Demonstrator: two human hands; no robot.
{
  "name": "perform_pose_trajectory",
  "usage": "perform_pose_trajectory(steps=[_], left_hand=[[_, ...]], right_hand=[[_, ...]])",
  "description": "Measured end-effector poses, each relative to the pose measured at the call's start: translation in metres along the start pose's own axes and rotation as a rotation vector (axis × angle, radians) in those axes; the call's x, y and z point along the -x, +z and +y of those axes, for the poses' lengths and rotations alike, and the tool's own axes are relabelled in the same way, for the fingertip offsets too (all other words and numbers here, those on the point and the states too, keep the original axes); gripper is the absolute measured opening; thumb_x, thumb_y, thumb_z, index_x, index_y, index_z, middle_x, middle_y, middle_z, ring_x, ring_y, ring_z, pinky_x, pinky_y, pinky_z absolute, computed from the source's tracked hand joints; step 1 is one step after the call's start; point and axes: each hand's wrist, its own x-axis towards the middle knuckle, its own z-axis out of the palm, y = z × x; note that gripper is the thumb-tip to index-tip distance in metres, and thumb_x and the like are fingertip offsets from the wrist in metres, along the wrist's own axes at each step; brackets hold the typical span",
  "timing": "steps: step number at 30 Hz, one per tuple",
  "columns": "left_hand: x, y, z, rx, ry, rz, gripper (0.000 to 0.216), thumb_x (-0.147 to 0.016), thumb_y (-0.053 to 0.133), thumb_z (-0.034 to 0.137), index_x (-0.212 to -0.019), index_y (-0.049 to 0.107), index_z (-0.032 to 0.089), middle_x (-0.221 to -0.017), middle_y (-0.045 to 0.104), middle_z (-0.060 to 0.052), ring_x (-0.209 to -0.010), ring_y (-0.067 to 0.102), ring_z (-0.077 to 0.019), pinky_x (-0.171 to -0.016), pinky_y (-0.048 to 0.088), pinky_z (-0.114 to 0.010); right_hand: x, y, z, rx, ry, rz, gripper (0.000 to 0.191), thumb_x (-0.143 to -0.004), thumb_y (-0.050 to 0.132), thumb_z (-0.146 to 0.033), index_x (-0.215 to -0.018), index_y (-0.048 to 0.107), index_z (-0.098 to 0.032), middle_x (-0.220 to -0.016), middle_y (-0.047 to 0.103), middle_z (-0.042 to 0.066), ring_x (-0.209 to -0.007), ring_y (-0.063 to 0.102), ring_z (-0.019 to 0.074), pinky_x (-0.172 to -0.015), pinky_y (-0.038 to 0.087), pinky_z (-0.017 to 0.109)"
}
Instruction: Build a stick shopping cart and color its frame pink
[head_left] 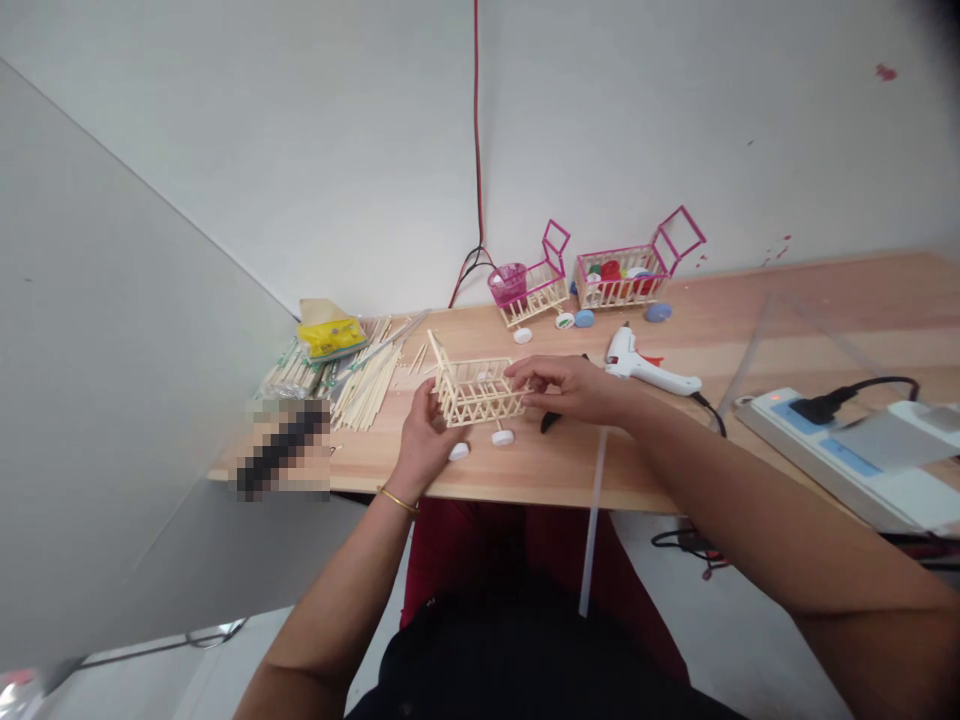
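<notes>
A miniature shopping cart (484, 405) built of pale wooden sticks sits at the front of the table, its handle frame rising at the left. White bottle-cap wheels (502, 438) show beneath it. My left hand (429, 445) grips its left end, thumb low on the near side and fingers behind. At the right end, the curled fingers of my right hand (562, 388) close on the stick frame; the fingertips are partly hidden. Under and behind my right hand lies a black object (550, 421), mostly covered.
A white glue gun (651, 374) lies right of the cart, near a power strip (832, 450). Two pink-trimmed stick carts (536, 290) stand by the wall. Loose sticks (371, 385) and a yellow packet (330, 335) lie left. A clear glue stick (594, 525) overhangs the front edge.
</notes>
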Motion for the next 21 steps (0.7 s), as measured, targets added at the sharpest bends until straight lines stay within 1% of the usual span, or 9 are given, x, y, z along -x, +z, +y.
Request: perform_pose_trajectory(steps=[2,3,5,8,10,13,16,19,21], left_hand=[[0.0004,0.0,0.0007,-0.002,-0.009,0.001,0.068,-0.07,0.074,0.016,-0.129,0.041,0.021,-0.116,0.066,-0.009,-0.106,0.067,-0.0219,-0.095,0.053,-0.04],[0.0006,0.0,0.001,-0.002,-0.012,-0.002,0.068,-0.07,0.075,0.016,-0.129,0.041,0.021,-0.116,0.066,-0.009,-0.106,0.067,-0.0219,-0.095,0.053,-0.04],[0.0007,0.0,0.0015,0.003,-0.01,-0.012,0.067,-0.071,0.075,0.016,-0.128,0.042,0.021,-0.116,0.066,-0.01,-0.106,0.067,-0.0218,-0.095,0.053,-0.04],[0.0007,-0.0001,0.0016,0.018,0.002,-0.026,0.066,-0.071,0.075,0.016,-0.128,0.043,0.022,-0.116,0.066,-0.009,-0.106,0.067,-0.0215,-0.095,0.053,-0.04],[0.0007,-0.0004,0.0012,0.023,0.0,-0.032,0.067,-0.071,0.075,0.016,-0.129,0.042,0.022,-0.115,0.066,-0.009,-0.106,0.067,-0.0217,-0.094,0.054,-0.04],[0.0012,-0.0011,0.0006,0.011,-0.002,-0.034,0.071,-0.071,0.076,0.019,-0.132,0.039,0.023,-0.117,0.066,-0.01,-0.106,0.066,-0.0222,-0.094,0.054,-0.04],[0.0022,-0.0021,0.0015,0.002,0.006,-0.053,0.078,-0.072,0.077,0.023,-0.137,0.034,0.023,-0.122,0.063,-0.012,-0.11,0.065,-0.0232,-0.097,0.052,-0.04],[0.0025,-0.0039,0.0029,0.04,0.013,-0.09,0.09,-0.068,0.082,0.03,-0.142,0.03,0.024,-0.133,0.056,-0.015,-0.121,0.059,-0.026,-0.103,0.049,-0.041],[0.0021,-0.0053,0.0025,0.083,0.042,-0.117,0.093,-0.066,0.084,0.034,-0.142,0.031,0.026,-0.14,0.051,-0.014,-0.128,0.053,-0.0276,-0.107,0.046,-0.042]], right_hand=[[0.0002,0.0013,-0.0001,-0.018,-0.003,0.015,0.025,-0.085,0.063,-0.034,-0.106,0.067,-0.021,-0.111,0.07,0.008,-0.069,0.061,0.0114,-0.069,0.051,0.027],[0.0001,0.002,-0.0001,-0.02,-0.016,0.016,0.026,-0.086,0.063,-0.035,-0.107,0.068,-0.021,-0.111,0.07,0.008,-0.069,0.061,0.0116,-0.069,0.051,0.028],[-0.0002,0.0034,0.0002,-0.014,-0.07,0.015,0.023,-0.088,0.062,-0.035,-0.104,0.07,-0.021,-0.111,0.07,0.009,-0.078,0.064,0.0143,-0.075,0.052,0.03],[-0.0008,0.0052,0.0008,-0.005,-0.153,0.019,0.021,-0.091,0.059,-0.035,-0.101,0.07,-0.02,-0.109,0.071,0.01,-0.098,0.066,0.019,-0.087,0.052,0.034],[-0.0008,0.0059,0.0013,0.001,-0.178,0.02,0.021,-0.092,0.058,-0.035,-0.101,0.07,-0.02,-0.107,0.071,0.01,-0.103,0.065,0.0197,-0.091,0.051,0.035],[0.0,0.0061,0.0016,0.01,-0.173,0.012,0.02,-0.093,0.058,-0.035,-0.102,0.069,-0.022,-0.108,0.071,0.009,-0.104,0.066,0.0193,-0.092,0.05,0.035],[0.0008,0.0058,0.0018,0.021,-0.158,-0.004,0.02,-0.093,0.058,-0.036,-0.102,0.069,-0.022,-0.109,0.071,0.009,-0.103,0.066,0.019,-0.091,0.051,0.033],[0.001,0.006,0.0026,0.033,-0.161,-0.019,0.021,-0.093,0.058,-0.035,-0.102,0.069,-0.02,-0.109,0.071,0.01,-0.103,0.066,0.019,-0.091,0.05,0.032],[0.0008,0.0066,0.0036,0.034,-0.176,-0.024,0.021,-0.094,0.057,-0.034,-0.102,0.069,-0.019,-0.108,0.071,0.01,-0.103,0.066,0.0192,-0.091,0.049,0.032]])
